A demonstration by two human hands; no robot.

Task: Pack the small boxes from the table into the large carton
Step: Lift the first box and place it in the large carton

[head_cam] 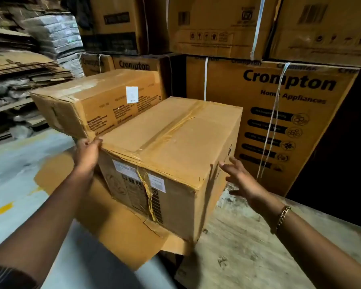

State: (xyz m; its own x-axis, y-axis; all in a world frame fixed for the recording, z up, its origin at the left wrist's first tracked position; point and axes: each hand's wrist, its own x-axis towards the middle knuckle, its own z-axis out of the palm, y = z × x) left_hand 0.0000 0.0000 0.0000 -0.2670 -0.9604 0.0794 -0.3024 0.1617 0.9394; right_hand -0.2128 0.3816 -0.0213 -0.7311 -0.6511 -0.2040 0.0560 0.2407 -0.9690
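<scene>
- Stacked printed cartons [283, 105] wall in the workspace.
- On the taped carton [175, 138], the left hand [88, 152] curls over the near-left top corner; the right hand [240, 178] is spread open beside its right face, holding nothing.
- Pulled one-sided, it could tip or skid on the loose cardboard sheet [113, 226]; no small boxes show.

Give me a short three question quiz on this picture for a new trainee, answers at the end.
1. True or false: the near carton is taped shut on top.
2. The left hand grips that carton's top corner. The right hand is: A) open beside it, B) holding a tape roll, C) inside it.
3. Fill in: the strapped carton behind reads ____ Home Appliances.
Key: 1 true; 2 A; 3 Crompton.
</scene>
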